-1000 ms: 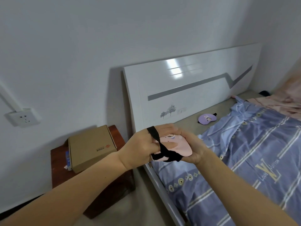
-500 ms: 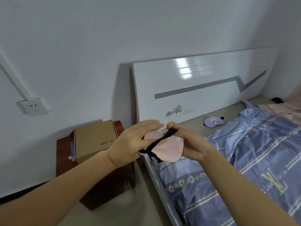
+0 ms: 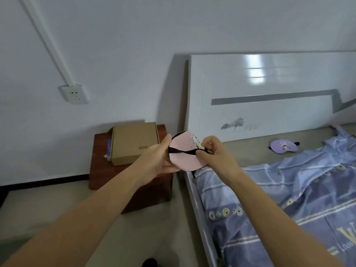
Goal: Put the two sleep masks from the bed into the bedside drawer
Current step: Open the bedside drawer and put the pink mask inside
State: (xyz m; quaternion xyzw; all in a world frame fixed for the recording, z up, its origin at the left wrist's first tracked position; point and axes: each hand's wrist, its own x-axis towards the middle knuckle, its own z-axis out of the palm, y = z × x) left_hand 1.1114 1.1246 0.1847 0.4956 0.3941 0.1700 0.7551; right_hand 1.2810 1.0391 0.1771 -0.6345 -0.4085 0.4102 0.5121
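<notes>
I hold a pink sleep mask (image 3: 184, 159) with a black strap between both hands, in the air above the gap between bed and bedside table. My left hand (image 3: 156, 160) grips its left edge. My right hand (image 3: 213, 153) pinches the strap and the right edge. A purple sleep mask (image 3: 283, 148) lies on the bare mattress near the headboard, well to the right of my hands. The reddish-brown bedside table (image 3: 133, 185) stands just beyond and below my left hand; its drawer front is hard to make out.
A cardboard box (image 3: 133, 143) sits on the bedside table with a small blue item (image 3: 109, 150) at its left side. A white headboard (image 3: 269, 93) leans on the wall. A blue patterned quilt (image 3: 289, 199) covers the bed. A wall socket (image 3: 74, 93) is up left.
The view has swung left, toward the bedside table. The pink mask has been unfolded and spread flat between my hands, with the strap pulled across its face.
</notes>
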